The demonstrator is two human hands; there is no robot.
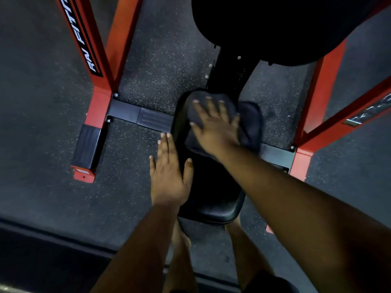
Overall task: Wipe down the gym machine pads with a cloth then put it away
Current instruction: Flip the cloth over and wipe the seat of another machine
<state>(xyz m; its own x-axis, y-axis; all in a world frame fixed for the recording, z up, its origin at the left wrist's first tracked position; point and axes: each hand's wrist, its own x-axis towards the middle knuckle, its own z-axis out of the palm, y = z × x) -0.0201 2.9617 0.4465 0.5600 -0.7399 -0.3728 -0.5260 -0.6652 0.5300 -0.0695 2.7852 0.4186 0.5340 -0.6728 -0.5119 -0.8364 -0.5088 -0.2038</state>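
A black padded seat (213, 199) of a red-framed gym machine lies below me, long end toward my legs. A dark cloth (250, 121) is spread over the seat's far end. My right hand (215, 125) presses flat on the cloth with fingers straight and spread. My left hand (169, 172) rests flat along the seat's left edge, fingers straight, holding nothing. A large black back pad (275, 28) fills the top right, above the seat.
Red frame posts (105, 49) rise at the left and at the right (317, 106), joined by a black crossbar (135, 115) on the speckled rubber floor (42, 102). My bare legs stand just under the seat's near end.
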